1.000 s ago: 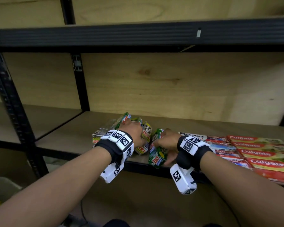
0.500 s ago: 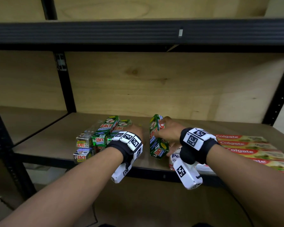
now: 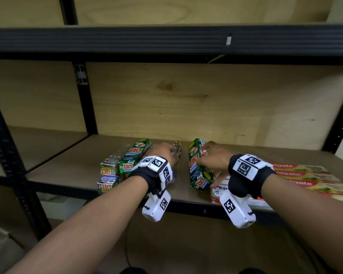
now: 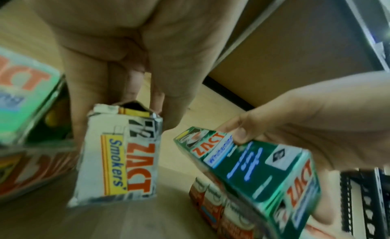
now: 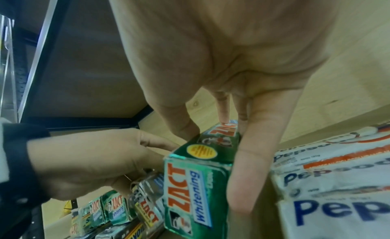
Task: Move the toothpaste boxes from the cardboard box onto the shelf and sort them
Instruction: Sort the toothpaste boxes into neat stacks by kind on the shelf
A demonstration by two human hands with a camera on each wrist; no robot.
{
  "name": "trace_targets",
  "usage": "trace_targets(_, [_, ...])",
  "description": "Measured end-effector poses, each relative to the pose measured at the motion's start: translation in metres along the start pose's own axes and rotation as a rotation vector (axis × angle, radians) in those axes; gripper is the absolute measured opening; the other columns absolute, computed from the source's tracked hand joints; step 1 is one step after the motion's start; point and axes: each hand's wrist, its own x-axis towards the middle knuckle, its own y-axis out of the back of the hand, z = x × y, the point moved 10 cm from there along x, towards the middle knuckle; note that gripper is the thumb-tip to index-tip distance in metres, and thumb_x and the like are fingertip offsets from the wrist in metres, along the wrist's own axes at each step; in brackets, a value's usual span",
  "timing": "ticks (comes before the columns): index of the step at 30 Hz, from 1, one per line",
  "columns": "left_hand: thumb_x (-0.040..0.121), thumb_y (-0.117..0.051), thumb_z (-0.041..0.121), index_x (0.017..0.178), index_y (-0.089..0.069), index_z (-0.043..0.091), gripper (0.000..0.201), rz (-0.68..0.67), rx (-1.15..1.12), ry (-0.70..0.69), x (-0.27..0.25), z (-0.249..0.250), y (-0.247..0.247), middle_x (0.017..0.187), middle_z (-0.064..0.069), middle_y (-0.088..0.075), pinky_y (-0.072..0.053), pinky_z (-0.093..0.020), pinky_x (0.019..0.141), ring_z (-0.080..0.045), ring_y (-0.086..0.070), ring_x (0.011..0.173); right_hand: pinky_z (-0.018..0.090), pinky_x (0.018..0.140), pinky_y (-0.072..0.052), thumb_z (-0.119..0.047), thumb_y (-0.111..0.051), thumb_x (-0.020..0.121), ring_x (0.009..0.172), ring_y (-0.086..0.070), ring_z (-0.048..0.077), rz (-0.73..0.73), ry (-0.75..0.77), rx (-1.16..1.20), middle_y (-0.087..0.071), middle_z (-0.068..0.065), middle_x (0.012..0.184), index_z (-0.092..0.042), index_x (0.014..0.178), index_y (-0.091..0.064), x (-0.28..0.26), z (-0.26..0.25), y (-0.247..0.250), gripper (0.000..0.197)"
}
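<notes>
The two hands have drawn apart along the shelf (image 3: 71, 171) since a second ago, when they worked close together over one mixed clutch of boxes near the front edge. Each now carries a single box, so the sorting by kind looks well under way.

The left hand (image 3: 164, 153) grips a silver smokers' box (image 4: 120, 160) by its far end, fingers (image 4: 135, 85) curled over the torn top flap; in the head view that box is mostly hidden behind the hand. It sits just beside the pile of green and silver boxes (image 3: 125, 165) at the left part of the shelf's front edge, and I judge it is bound for the silver ones there.

The right hand (image 3: 214, 161) pinches a green whitening box (image 3: 199, 167) between thumb and fingers along its long sides, the box tilted on edge with one end toward the front edge of the shelf. It stands apart from the left pile and just beside the white boxes (image 3: 222, 189), which lie next to the red boxes (image 3: 305, 175) toward the right end.

A corner of the cardboard box (image 3: 0, 252) shows low at the left, below the shelf.
</notes>
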Motion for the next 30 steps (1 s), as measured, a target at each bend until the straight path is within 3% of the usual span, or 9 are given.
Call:
trace_targets(3, [0.079,-0.074,0.03,0.122,-0.068,0.029,0.044,0.05,-0.166,0.036,-0.003,-0.009,0.03,0.133,0.003,-0.061,-0.047,-0.021,0.077,-0.022,-0.065,0.104,0.057,0.058,-0.059,-0.019,-0.065,0.091,0.093,-0.066,0.042,-0.003,-0.007,0.07,-0.052,0.017,0.128,-0.027,0.141,-0.032,-0.005,-0.011,-0.005,0.061])
trace_targets(8, [0.074,-0.078,0.026,0.115,-0.072,0.028,0.042,0.135,-0.318,0.063,-0.01,-0.033,0.086,0.115,0.005,-0.07,-0.05,-0.019,0.074,-0.014,-0.066,0.089,0.058,0.06,-0.059,-0.019,-0.067,0.09,0.092,-0.067,0.041,-0.007,0.039,0.177,-0.053,0.017,0.127,-0.024,0.138,-0.035,-0.005,-0.045,-0.022,0.059])
trace_targets(11, [0.076,-0.076,0.025,0.117,-0.071,0.03,0.041,0.164,-0.318,0.072,-0.016,-0.056,0.116,0.108,0.003,-0.072,-0.054,-0.022,0.073,-0.015,-0.068,0.087,0.059,0.059,-0.058,-0.019,-0.067,0.088,0.096,-0.065,0.041,-0.023,0.077,0.218,-0.053,0.015,0.124,-0.026,0.137,-0.037,-0.003,-0.071,-0.04,0.058])
trace_targets(14, [0.077,-0.075,0.028,0.117,-0.071,0.035,0.04,0.222,-0.257,0.102,-0.025,-0.088,0.145,0.104,0.005,-0.072,-0.047,-0.018,0.064,-0.012,-0.065,0.079,0.057,0.054,-0.057,-0.014,-0.067,0.089,0.102,-0.062,0.042,-0.084,0.094,0.319,-0.049,0.015,0.128,-0.026,0.14,-0.036,-0.002,-0.099,-0.063,0.061])
trace_targets(17, [0.075,-0.076,0.034,0.115,-0.071,0.039,0.041,0.267,-0.192,0.144,-0.033,-0.122,0.164,0.111,0.007,-0.071,-0.053,-0.02,0.069,-0.013,-0.067,0.082,0.06,0.059,-0.057,-0.015,-0.072,0.082,0.107,-0.059,0.044,-0.124,0.118,0.36,-0.046,0.013,0.132,-0.028,0.14,-0.035,-0.002,-0.126,-0.087,0.07])
trace_targets(19, [0.076,-0.076,0.034,0.116,-0.07,0.039,0.041,0.265,-0.162,0.168,-0.038,-0.143,0.169,0.118,0.004,-0.069,-0.052,-0.021,0.07,-0.014,-0.065,0.083,0.06,0.061,-0.058,-0.017,-0.076,0.075,0.111,-0.057,0.043,-0.132,0.136,0.353,-0.043,0.01,0.136,-0.028,0.141,-0.034,0.001,-0.141,-0.101,0.079])
trace_targets(22, [0.077,-0.076,0.033,0.118,-0.069,0.039,0.041,0.264,-0.114,0.206,-0.046,-0.175,0.17,0.123,0.003,-0.067,-0.05,-0.02,0.071,-0.016,-0.065,0.091,0.056,0.056,-0.058,-0.016,-0.07,0.086,0.114,-0.054,0.043,-0.152,0.149,0.353,-0.04,0.007,0.137,-0.027,0.141,-0.036,0.0,-0.16,-0.123,0.066])
trace_targets(27, [0.082,-0.072,0.035,0.12,-0.067,0.042,0.039,0.236,-0.059,0.26,-0.054,-0.219,0.15,0.12,0.007,-0.069,-0.055,-0.028,0.089,-0.019,-0.067,0.101,0.058,0.059,-0.059,-0.015,-0.066,0.091,0.113,-0.054,0.041,-0.204,0.152,0.316,-0.039,0.012,0.14,-0.026,0.145,-0.031,0.002,-0.179,-0.161,0.065])
trace_targets(30, [0.086,-0.065,0.036,0.119,-0.066,0.045,0.035,0.221,-0.064,0.309,-0.055,-0.242,0.135,0.123,0.008,-0.068,-0.055,-0.027,0.088,-0.02,-0.067,0.104,0.056,0.062,-0.06,-0.018,-0.065,0.091,0.086,-0.061,0.036,-0.217,0.155,0.305,-0.043,0.013,0.129,-0.021,0.137,-0.035,0.009,-0.189,-0.178,0.055])
